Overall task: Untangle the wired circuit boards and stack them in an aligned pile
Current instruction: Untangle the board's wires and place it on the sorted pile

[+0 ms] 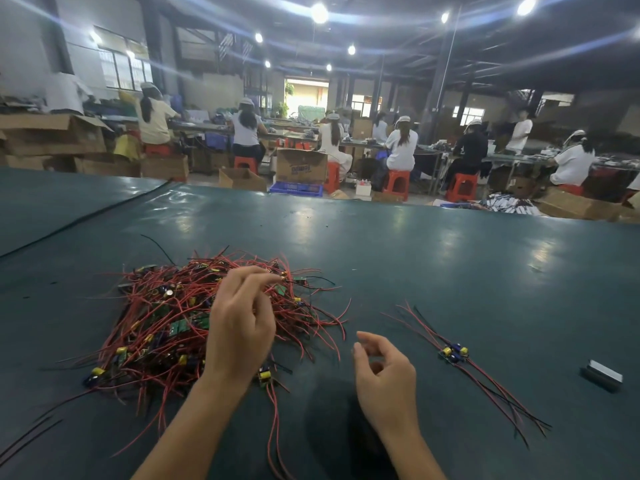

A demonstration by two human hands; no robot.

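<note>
A tangled heap of small circuit boards with red and black wires (180, 317) lies on the dark green table (433, 258), left of centre. My left hand (239, 320) hovers over the heap's right side, fingertips pinching a board or wire end at the top of the heap. My right hand (384, 372) is held above the table to the right of the heap, fingers loosely curled and holding nothing. Further right, a small stack of boards (453, 353) lies apart with its wires laid out straight. One loose board (265, 374) sits at the heap's near edge.
A small grey block (602, 374) lies at the right edge of the table. Stray black wires (27, 438) lie at the near left. Beyond the table's far edge, people sit on red stools at benches among cardboard boxes.
</note>
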